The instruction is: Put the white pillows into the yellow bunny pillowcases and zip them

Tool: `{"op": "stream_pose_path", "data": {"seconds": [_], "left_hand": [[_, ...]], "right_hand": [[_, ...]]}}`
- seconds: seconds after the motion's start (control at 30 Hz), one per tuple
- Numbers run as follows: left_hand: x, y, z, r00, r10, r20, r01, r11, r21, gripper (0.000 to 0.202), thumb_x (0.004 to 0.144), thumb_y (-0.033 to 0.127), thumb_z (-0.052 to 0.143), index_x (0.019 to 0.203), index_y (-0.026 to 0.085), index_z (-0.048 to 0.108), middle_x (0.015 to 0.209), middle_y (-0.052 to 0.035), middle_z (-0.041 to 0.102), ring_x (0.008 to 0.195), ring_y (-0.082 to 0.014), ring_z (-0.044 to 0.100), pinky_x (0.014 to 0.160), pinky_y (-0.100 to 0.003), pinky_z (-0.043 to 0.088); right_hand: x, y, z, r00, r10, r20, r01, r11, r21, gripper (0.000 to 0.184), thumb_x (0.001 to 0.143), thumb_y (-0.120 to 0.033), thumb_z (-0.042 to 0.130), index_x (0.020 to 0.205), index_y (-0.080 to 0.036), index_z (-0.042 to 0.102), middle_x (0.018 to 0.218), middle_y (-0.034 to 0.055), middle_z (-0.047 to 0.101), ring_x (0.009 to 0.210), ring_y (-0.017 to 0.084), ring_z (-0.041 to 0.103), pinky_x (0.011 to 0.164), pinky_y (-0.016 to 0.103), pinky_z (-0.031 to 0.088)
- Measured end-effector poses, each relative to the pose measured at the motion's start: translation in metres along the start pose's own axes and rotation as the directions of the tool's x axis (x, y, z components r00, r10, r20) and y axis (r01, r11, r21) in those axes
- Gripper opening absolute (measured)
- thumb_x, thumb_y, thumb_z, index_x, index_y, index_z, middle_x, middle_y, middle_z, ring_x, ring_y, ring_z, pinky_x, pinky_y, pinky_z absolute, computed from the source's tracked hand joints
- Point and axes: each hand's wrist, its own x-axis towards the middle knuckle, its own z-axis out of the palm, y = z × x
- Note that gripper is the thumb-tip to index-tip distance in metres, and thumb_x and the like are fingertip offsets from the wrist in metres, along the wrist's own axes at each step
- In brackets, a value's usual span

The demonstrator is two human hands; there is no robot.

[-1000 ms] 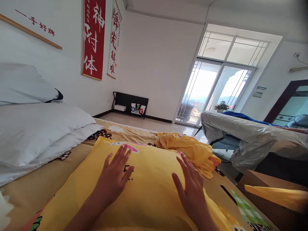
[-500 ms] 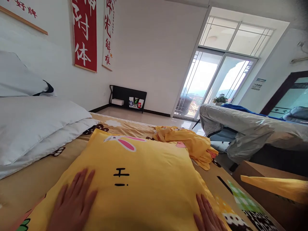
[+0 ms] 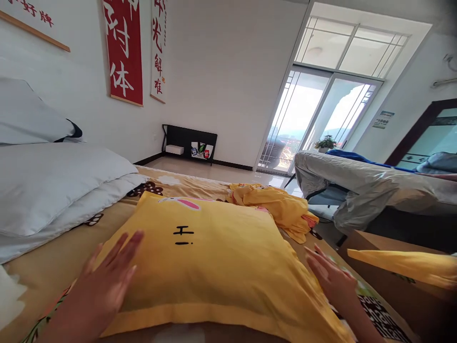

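A plump yellow pillow (image 3: pixel 214 267) with a rabbit print and the letters "Hi" lies on the patterned bedsheet (image 3: pixel 103 233) right in front of me. My left hand (image 3: pixel 103 281) is over its near left side, fingers stretched out; whether the palm touches the cloth I cannot tell. Beside the pillow's right edge is my right hand (image 3: pixel 332 278), its fingers extended and holding nothing. Behind the pillow, a crumpled yellow cloth (image 3: pixel 274 205) rests near the bed's far right edge.
White pillows (image 3: pixel 60 186) are stacked on the left against the wall. At right stand a cardboard box (image 3: pixel 378 276) with yellow cloth (image 3: pixel 403 262) over it and plastic-covered furniture (image 3: pixel 357 181). A low black shelf (image 3: pixel 189 138) stands by the far wall.
Both hands have lifted from pressing flat on the pillow; the right one has shifted outward past its edge. The pillow's near hem now shows, and its printed letters appear higher in view.
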Motion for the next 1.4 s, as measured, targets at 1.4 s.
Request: {"op": "stream_pose_path", "data": {"seconds": [1.4], "left_hand": [[0.131, -0.047, 0.096, 0.906, -0.155, 0.394, 0.226, 0.964, -0.142, 0.062, 0.094, 0.046, 0.021, 0.151, 0.022, 0.031, 0.156, -0.0057, 0.029, 0.145, -0.0257, 0.025, 0.115, -0.052, 0.024]], "right_hand": [[-0.004, 0.002, 0.083, 0.955, -0.216, 0.206, 0.223, 0.975, -0.015, 0.064, 0.096, -0.048, 0.016, 0.146, -0.016, 0.039, 0.148, 0.0081, 0.044, 0.138, 0.021, 0.039, 0.111, 0.042, 0.034]]}}
